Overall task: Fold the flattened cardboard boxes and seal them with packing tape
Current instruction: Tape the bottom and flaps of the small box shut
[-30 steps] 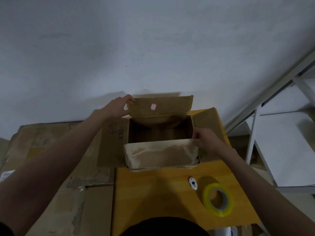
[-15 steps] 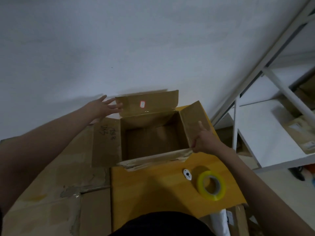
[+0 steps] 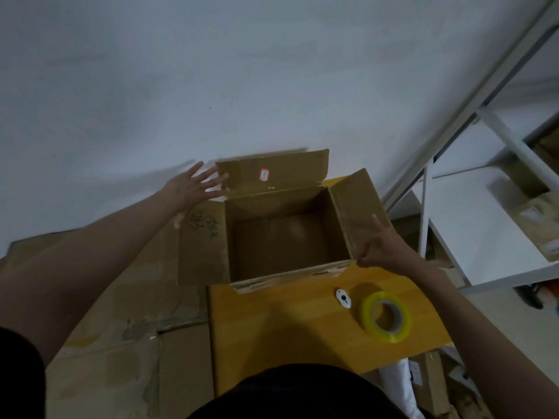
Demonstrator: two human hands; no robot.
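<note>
Flat boxes: a stack of cardboard lies low on the left, beside the table.
Left hand: fingers spread and straight, at the left end of the upright back flap; whether it touches the flap I cannot tell.
Box: stands open on the far part of the yellow table, its left flap lying outward and its right flap raised.
Right hand: at the near right corner, one finger pointing up along the right flap, the others curled at the rim; a real grip is not clear.
Tape roll: on the table near the right arm, a small white tool just beside it.
Doing it well: likely the flaps get closed next; fold the two short flaps in first, then bring the long ones flat and edge to edge, so the tape has a tight seam.
</note>
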